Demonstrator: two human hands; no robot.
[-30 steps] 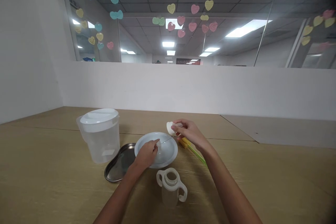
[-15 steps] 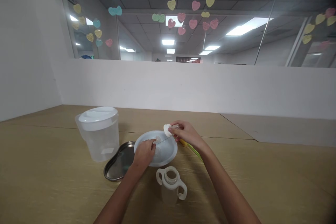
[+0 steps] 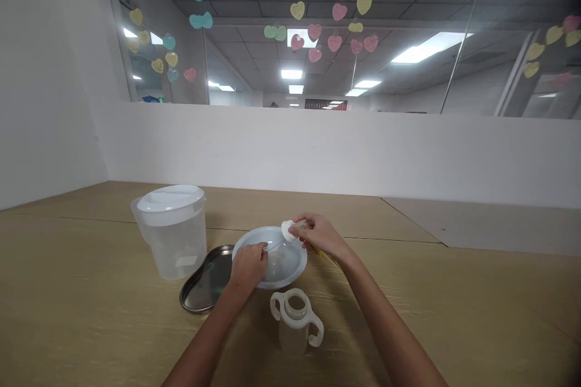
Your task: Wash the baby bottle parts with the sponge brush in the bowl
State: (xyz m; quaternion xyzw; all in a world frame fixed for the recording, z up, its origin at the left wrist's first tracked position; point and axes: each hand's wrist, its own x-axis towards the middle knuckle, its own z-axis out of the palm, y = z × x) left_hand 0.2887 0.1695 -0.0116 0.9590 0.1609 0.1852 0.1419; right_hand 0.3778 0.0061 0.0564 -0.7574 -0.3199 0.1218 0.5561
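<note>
My right hand (image 3: 318, 234) is closed around a baby bottle top with a white collar (image 3: 287, 230) and a clear end, above the right rim of a white bowl (image 3: 297, 266). From the collar a thin clear straw (image 3: 275, 247) slants down toward my left hand (image 3: 249, 265). My left fingers are pinched at the straw's far end, over the bowl's left side. A see-through rounded piece (image 3: 275, 267) lies in the bowl, its shape hard to make out. Nearer me stands an uncapped baby bottle (image 3: 294, 332) with two white handles, upright.
Left of the bowl is a kidney-shaped metal tray (image 3: 206, 284). Behind it stands a clear lidded plastic pitcher (image 3: 179, 242). A yellow-handled item (image 3: 327, 256) lies partly hidden under my right wrist. A white wall (image 3: 290, 145) with glass above closes off the table's back.
My right hand has dipped slightly with the bottle top. A clear piece near my left fingertips no longer shows there. The bottle, tray and pitcher have stayed put.
</note>
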